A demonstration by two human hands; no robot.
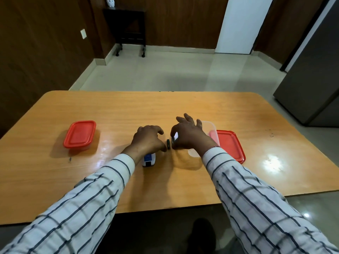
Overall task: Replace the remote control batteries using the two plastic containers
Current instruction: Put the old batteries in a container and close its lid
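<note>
My left hand (pixel 147 140) lies curled over the far end of a white remote (pixel 149 159) with a blue label, pressing it to the table; only its near end shows. A dark battery (pixel 167 143) lies on the table between my hands, just past my left fingertips. My right hand (pixel 189 134) pinches a small dark-and-white item (pixel 174 138) right beside that battery; I cannot tell whether it is a battery or a cover. Behind my right hand stands an open clear container (pixel 209 126), its red lid (pixel 230 145) lying flat beside it. A closed red-lidded container (pixel 80 134) sits at the left.
Everything rests on a wooden table (pixel 128 110) with rounded corners. Beyond it are a tiled floor, a dark side table (pixel 128 28) against the wall and a grey cabinet (pixel 311 79) at the right. A shoe (pixel 201 233) shows under the near edge.
</note>
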